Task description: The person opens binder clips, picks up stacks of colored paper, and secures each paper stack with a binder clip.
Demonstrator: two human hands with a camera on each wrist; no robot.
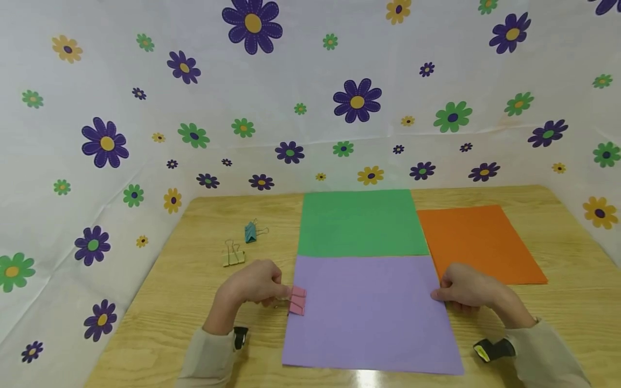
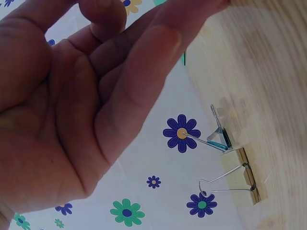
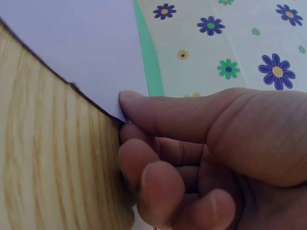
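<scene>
You pinched the pink binder clip with your left hand at the purple sheet's nine o'clock edge, and gripped that sheet's three o'clock edge with your right hand.

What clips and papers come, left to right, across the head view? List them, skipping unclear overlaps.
Pale yellow metal binder clip, teal metal binder clip, pink metal binder clip, purple rectangular paper, orange rectangular paper.

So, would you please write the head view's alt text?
A person's left hand pinches a pink metal binder clip on the left edge of a lilac paper sheet; the right hand pinches its right edge. A green paper sheet lies beyond, an orange paper sheet at right.
</scene>
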